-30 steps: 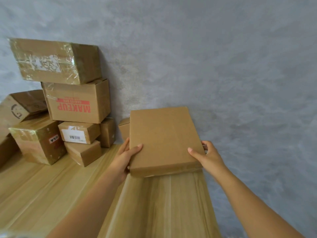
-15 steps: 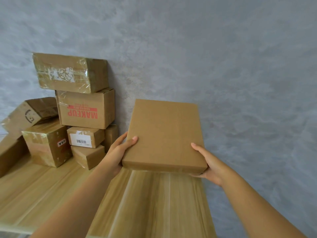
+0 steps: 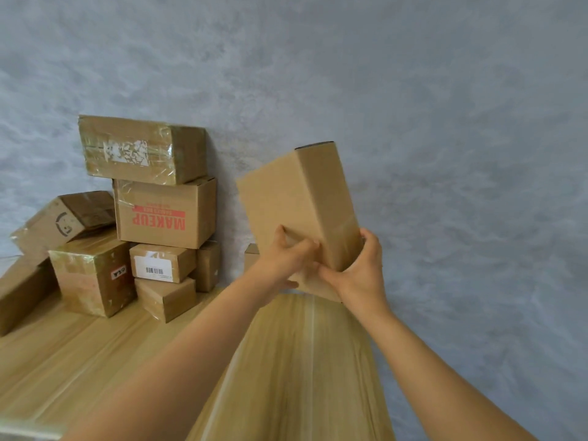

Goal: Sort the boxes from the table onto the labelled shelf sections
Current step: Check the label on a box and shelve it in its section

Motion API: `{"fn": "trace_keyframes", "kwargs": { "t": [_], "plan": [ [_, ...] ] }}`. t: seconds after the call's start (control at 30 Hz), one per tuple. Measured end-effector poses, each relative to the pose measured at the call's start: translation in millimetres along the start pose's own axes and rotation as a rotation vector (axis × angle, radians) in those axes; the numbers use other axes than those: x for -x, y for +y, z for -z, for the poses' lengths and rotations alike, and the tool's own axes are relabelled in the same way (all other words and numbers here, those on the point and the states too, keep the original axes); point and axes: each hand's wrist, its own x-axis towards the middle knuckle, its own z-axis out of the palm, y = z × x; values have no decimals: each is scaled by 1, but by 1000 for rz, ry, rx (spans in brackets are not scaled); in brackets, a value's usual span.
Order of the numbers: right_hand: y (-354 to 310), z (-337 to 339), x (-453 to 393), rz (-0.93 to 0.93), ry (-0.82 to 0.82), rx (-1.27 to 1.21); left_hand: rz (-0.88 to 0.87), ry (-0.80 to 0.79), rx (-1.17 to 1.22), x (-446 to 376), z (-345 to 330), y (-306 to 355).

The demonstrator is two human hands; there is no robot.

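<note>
Lifted off the tabletop (image 3: 95, 361) and tipped up since a second ago, the box (image 3: 296, 214) now stands nearly on end in the air, long axis pointing up toward the wall. Left hand (image 3: 286, 259) and right hand (image 3: 361, 268) both grip its lower end, about equally near. No shelf shows; the other boxes (image 3: 152, 211) sit stacked to the left.

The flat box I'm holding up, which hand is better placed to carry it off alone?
Probably the right hand: it wraps the flat box's lower corner from beneath, while the left hand only grips the near face.
</note>
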Motion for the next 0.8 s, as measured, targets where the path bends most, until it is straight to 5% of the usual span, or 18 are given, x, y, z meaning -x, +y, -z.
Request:
{"fn": "trace_keyframes", "kwargs": {
  "t": [0.13, 0.3, 0.4, 0.53, 0.8],
  "plan": [
    [-6, -7, 10, 152, 87, 214, -94, -5, 135, 11, -18, 19],
    [-8, -15, 22, 423, -106, 156, -119, 416, 277, 4, -18, 16],
    [-15, -17, 21, 526, -236, 154, -82, 503, 357, -1, -3, 9],
    [-15, -9, 10, 388, -332, 6, -8, 469, 450, -3, 25, 7],
    [15, 25, -29, 65, -234, 268, -35, 275, 319, 16, 81, -1]
  ]
}}
